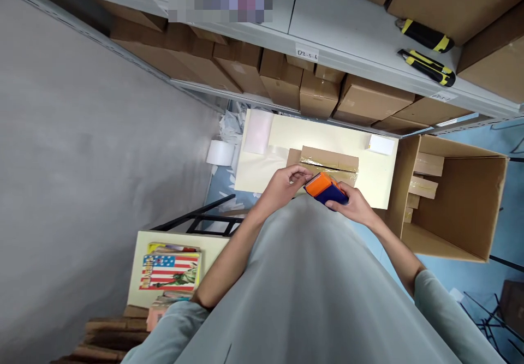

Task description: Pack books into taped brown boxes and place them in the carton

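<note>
A small orange and dark blue box (327, 188) is held tilted close in front of my shirt. My right hand (352, 204) grips its right end, thumb on the near side and fingers on the far side. At the box's left end, my left hand (289, 183) has its fingers curled and pinched together at the edge; exactly what part they pinch is too small to make out. Just beyond the box, a taped brown carton (329, 158) lies on the cream tabletop (282, 175).
A large open carton (462, 200) with several small boxes stands right. A white box (380, 144) and pale roll (258, 131) lie on the table. Two utility knives (428, 66) rest on the overhead shelf (347, 31). Books (170, 271) sit lower left beside the wall.
</note>
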Tool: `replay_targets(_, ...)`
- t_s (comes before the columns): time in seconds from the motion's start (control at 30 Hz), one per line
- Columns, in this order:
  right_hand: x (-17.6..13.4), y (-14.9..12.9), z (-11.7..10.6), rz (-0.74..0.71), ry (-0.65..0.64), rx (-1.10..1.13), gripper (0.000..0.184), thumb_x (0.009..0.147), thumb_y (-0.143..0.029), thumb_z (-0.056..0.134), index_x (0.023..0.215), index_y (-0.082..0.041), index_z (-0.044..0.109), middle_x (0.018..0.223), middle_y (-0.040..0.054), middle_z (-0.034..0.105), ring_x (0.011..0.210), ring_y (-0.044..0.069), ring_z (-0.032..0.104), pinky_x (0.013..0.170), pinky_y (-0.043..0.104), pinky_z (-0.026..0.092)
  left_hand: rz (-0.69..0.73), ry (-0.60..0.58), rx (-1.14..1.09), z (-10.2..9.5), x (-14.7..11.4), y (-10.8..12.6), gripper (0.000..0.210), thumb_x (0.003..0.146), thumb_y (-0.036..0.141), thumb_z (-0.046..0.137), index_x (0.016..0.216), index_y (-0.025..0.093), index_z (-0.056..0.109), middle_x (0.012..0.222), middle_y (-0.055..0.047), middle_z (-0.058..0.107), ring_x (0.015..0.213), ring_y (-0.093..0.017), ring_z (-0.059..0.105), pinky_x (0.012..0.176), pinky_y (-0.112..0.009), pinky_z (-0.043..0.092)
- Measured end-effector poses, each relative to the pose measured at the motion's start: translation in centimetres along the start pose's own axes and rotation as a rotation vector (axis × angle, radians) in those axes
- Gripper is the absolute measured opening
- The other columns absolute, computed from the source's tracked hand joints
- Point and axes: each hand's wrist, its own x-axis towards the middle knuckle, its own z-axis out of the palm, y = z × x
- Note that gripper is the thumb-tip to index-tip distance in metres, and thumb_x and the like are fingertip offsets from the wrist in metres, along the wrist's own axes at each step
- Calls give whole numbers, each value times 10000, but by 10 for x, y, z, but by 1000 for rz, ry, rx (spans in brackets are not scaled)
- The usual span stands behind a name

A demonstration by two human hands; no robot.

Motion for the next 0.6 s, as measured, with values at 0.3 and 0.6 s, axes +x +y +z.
replay_targets(0.3, 2, -6, -25, 64, -199, -67, 529, 910, -753, 716, 970, -227, 693, 844, 28, 733, 742, 223, 671, 657, 314, 504, -135, 98, -109, -5, -4, -29, 487, 806, 665, 805, 924, 193, 782, 901, -62, 788, 791, -194, 676, 754, -323, 581)
replay_targets(0.6, 33, -18, -84, 227, -388, -65, 590, 875, -798, 738, 921, -216, 659, 738, 31, 763, 650, 210, 721, 623, 306, 530, -209, 247, -288, -28, 20, -80, 524, 700, 625, 886, 930, 163, 793, 860, -63, 763, 759, -185, 664, 774, -343, 583)
